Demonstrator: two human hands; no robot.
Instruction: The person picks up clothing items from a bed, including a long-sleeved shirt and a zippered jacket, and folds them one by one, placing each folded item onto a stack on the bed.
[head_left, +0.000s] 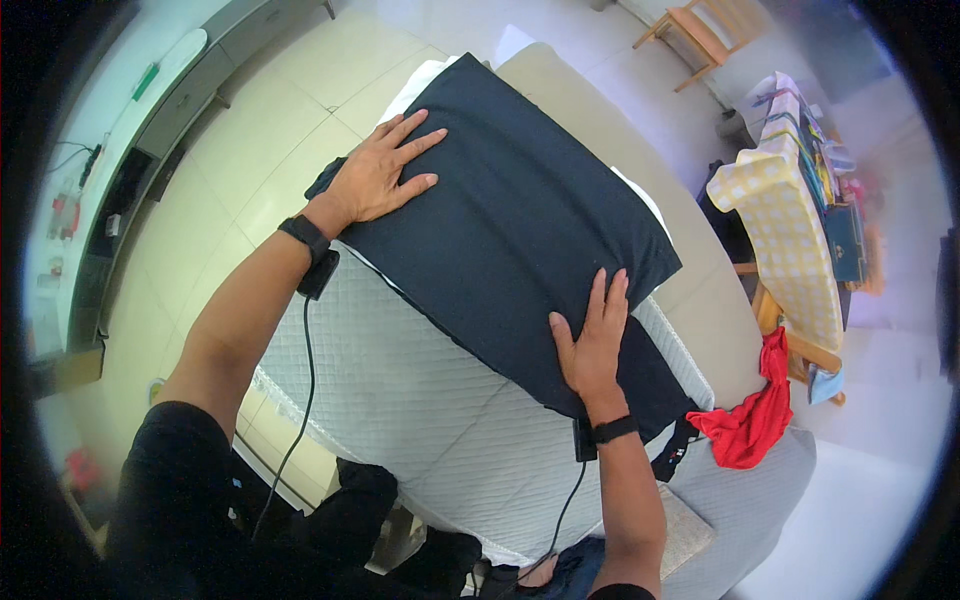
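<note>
A large black cloth lies spread over the far part of a grey quilted cover on a sofa, its far corner reaching up along the beige backrest and its near edge running slantwise across the cover. The left hand is open, palm down on the cloth close to its left edge, fingers spread and pointing inward, the thumb held apart. The right hand is likewise flat and open near the cloth's near-right edge, fingers pointing away from the body and the thumb out to the left; neither grips the fabric. White material shows from beneath the black cloth at its far-left edge, with another strip at the right side, toward the backrest. More black fabric extends out beyond the right hand toward the cover's right edge, where a bunched red cloth lies. Each wrist wears a black band, the left one and the right one, with a small cabled device beside it. Beyond the backrest, a yellow-and-white checked tablecloth hangs down; pale floor tiles stretch along the sofa's left side.
</note>
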